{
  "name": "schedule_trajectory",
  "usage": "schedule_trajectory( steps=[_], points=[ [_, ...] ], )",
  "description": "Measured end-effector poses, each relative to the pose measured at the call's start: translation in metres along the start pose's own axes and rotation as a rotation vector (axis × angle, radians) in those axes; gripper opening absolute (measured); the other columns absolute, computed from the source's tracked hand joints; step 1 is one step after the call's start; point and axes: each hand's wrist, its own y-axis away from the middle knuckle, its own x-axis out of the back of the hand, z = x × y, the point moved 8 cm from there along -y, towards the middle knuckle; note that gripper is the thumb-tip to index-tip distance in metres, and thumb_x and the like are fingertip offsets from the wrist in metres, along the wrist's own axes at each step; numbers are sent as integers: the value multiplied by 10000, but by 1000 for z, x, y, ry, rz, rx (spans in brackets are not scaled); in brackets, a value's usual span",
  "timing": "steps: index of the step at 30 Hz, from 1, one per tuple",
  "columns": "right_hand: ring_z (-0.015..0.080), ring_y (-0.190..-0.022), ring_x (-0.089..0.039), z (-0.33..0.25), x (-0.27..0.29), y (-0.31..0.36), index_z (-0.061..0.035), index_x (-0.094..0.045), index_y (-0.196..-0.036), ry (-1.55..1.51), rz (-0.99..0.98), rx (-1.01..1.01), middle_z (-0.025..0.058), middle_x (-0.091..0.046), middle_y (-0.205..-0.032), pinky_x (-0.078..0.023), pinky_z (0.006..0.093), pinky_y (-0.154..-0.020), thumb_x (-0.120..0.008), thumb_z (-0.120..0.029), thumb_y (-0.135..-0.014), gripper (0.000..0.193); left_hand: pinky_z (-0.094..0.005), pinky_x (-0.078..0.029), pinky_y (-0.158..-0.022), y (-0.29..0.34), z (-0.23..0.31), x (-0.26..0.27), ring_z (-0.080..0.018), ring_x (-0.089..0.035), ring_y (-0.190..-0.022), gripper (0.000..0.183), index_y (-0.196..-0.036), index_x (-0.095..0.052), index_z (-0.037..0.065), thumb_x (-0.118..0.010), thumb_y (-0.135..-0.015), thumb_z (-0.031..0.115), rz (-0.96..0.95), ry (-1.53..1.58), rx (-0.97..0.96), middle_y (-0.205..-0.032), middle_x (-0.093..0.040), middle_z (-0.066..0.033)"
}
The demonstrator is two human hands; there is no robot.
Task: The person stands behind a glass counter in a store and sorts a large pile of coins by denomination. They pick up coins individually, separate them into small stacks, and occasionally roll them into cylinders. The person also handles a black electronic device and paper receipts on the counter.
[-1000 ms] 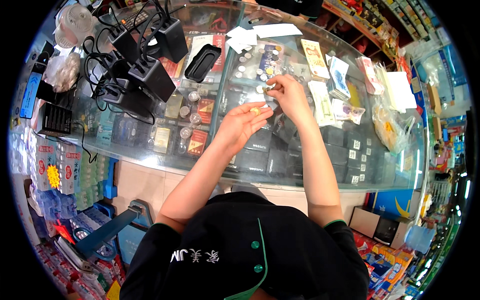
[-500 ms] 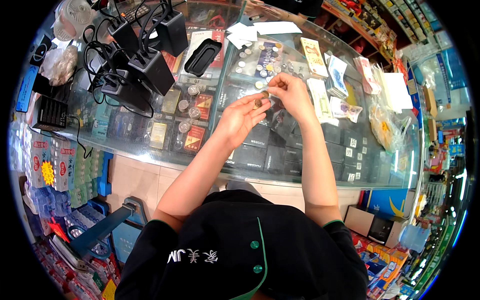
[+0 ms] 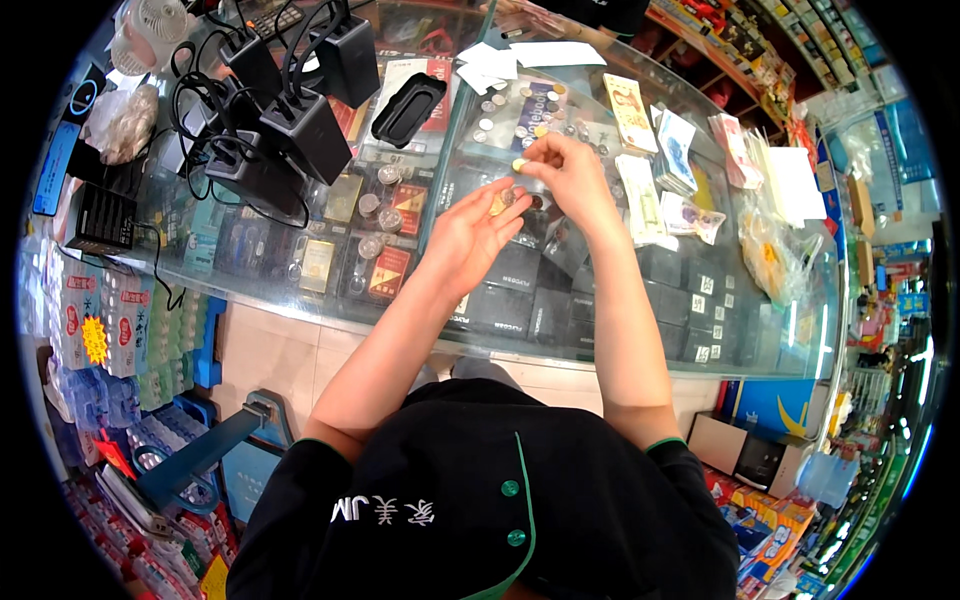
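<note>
The left hand [image 3: 478,232] lay palm up over the glass desk [image 3: 300,300], cupped and holding a few coins [image 3: 505,199] near the base of its fingers. The right hand [image 3: 570,175] was pinched shut on one pale coin [image 3: 519,164], held just above the desk, between the cupped palm and the loose coins [image 3: 520,110] spread farther back on the glass.

To do this well, the palm should have been kept level and slightly hollow, so that nothing rolled off toward the desk edge. The pinch was best made by the coin's rim, one piece at a time, and each coin set flat, apart from the others, so the count stayed readable.

The coins in the palm looked small and round, one yellowish, the others duller; their faces were too small to read. The pinched coin looked lighter, almost silvery. Banknotes [image 3: 632,110] lay in small stacks to the right of the loose coins, and black chargers [image 3: 300,130] with cables stood well apart at the left.
</note>
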Motion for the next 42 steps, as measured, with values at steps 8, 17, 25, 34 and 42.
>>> schedule_trajectory(
  steps=[8, 17, 25, 34, 42],
  points=[
    [164, -670, -591, 16, -3, -17, 8, -596, -816, 301, 73, 15, 59, -629, -730, -477, 301, -644, -706, -11, -734, 138, -383, -435, -987, -2, 1, -1, -318, -446, -1288, 423, -1352, -378, -60, -365, -1021, 203, -57, 32, -1, -1354, -441, -226],
    [67, -695, -556, 22, 38, 36, -12, -600, -875, -83, 159, 33, -1, -614, -767, -455, 227, -648, -651, -34, -830, 71, -309, -469, -810, 3, 0, -9, -245, -599, -991, 297, -1200, -505, -18, -412, -1008, 188, -12, 33, 13, -1068, -580, -139],
    [64, -686, -513, 91, 72, 83, -22, -623, -870, -107, 296, -172, -20, -596, -735, -435, 226, -633, -660, -52, -833, 61, -249, -239, -464, -3, -4, -2, -97, -252, -485, 308, -779, -432, 102, -396, -1024, 286, -107, 141, 98, -612, -340, 7],
    [190, -677, -586, 71, 94, 42, -4, -645, -834, 91, 330, -74, 81, -620, -762, -468, 316, -654, -697, -139, -777, 156, -319, -441, -675, -55, -2, -10, -213, -538, -786, 258, -901, -514, 32, -415, -1017, 240, 184, 214, -38, -921, -556, -129],
    [273, -808, -614, 65, 72, -7, -13, -620, -786, 397, 337, -58, 118, -610, -815, -476, 371, -723, -770, -106, -701, 197, -365, -457, -896, -50, -2, -23, -290, -529, -1099, 247, -1047, -545, -17, -427, -1006, 196, 154, 176, -9, -1070, -559, -166]
  ],
)
